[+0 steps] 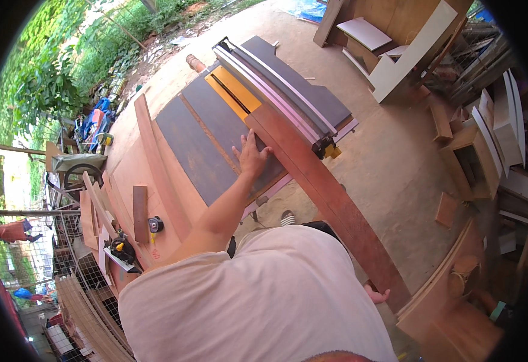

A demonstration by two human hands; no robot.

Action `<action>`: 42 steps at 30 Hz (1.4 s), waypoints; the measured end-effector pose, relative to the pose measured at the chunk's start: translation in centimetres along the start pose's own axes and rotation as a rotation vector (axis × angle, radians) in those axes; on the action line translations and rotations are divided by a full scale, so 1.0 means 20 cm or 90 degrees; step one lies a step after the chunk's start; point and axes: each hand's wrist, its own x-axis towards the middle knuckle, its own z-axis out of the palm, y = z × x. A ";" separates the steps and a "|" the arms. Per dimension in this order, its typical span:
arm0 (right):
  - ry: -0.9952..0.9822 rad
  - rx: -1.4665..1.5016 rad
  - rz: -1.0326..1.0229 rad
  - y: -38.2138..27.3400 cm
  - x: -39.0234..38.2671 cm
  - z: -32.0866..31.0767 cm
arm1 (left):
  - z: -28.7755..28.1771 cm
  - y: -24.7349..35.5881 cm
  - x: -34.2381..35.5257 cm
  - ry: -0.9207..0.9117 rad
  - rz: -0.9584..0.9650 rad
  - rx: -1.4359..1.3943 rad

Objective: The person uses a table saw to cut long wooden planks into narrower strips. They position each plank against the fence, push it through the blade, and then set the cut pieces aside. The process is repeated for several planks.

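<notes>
A long reddish-brown wooden plank [330, 193] runs from the table saw [185, 136] back past my right side. Its far end rests at the yellow throat plate [230, 93], whose dark slot points toward it. The plank's right edge lies along the saw's metal fence [276, 102]. My left hand [253, 158] presses on the grey saw top with fingers spread, the fingertips and thumb against the plank's left edge. Low beside my body, my right hand [377, 295] holds the plank near its rear end; part of that hand is hidden by the plank.
Left of the saw, a wooden worktop [125, 163] carries a long board [155, 163], a short brown board [140, 214], a tape measure [155, 224] and a power tool [121, 247]. Cabinet parts [469, 160] and offcuts are piled at right. A wire-mesh fence [28, 241] stands at left.
</notes>
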 end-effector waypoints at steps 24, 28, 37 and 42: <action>-0.171 -0.003 0.197 0.11 -0.17 0.01 | -0.14 0.02 0.20 -0.138 0.049 0.140; -0.218 -0.004 0.221 0.16 -0.20 0.02 | -0.16 0.00 0.26 -0.142 0.045 0.156; -0.285 -0.015 0.250 0.19 -0.23 0.03 | -0.17 -0.02 0.28 -0.131 0.073 0.133; -0.361 -0.046 0.313 0.25 -0.30 0.07 | -0.10 -0.12 0.30 -0.001 0.099 0.092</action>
